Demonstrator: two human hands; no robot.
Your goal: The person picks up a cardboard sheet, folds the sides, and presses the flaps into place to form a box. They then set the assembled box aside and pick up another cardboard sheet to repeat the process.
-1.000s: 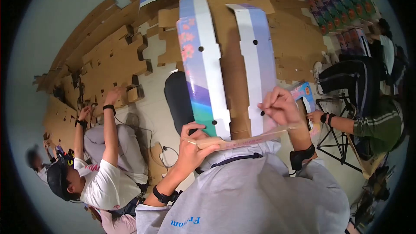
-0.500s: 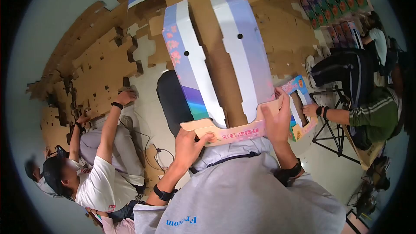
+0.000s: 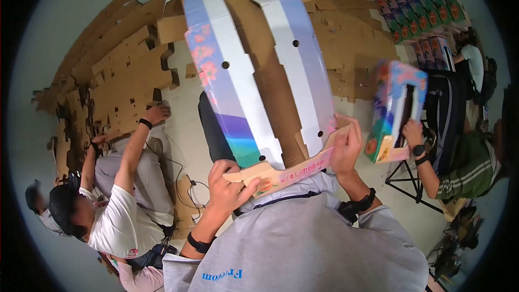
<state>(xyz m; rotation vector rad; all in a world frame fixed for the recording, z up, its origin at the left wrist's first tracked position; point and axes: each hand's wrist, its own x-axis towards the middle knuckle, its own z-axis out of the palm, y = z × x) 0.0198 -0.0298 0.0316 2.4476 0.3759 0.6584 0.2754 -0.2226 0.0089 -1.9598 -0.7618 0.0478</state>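
A partly folded cardboard box (image 3: pixel 311 75) rests across my lap, printed in purple and blue with pink flowers. Its two long sides lean inward with white inner flaps, and brown board shows between them. At the near end stands a peach-coloured panel (image 3: pixel 294 176) with pink characters. My left hand (image 3: pixel 230 189) grips that panel's left end, thumb on the printed outer face. Closed around the right corner is my right hand (image 3: pixel 346 148), its fingers over the top edge.
At the right, a co-worker's hand (image 3: pixel 413 132) holds a finished-looking printed box (image 3: pixel 397 108). Flat brown cardboard sheets (image 3: pixel 124 86) lie at the left near another person's hand (image 3: pixel 157 112). Stacked printed boxes (image 3: pixel 421 5) stand at the back right. A black tripod (image 3: pixel 413 186) stands nearby.
The box in my hands has tilted and shifted slightly left at its far end, its near panel now more slanted. The co-worker at the right has lifted and turned their box.
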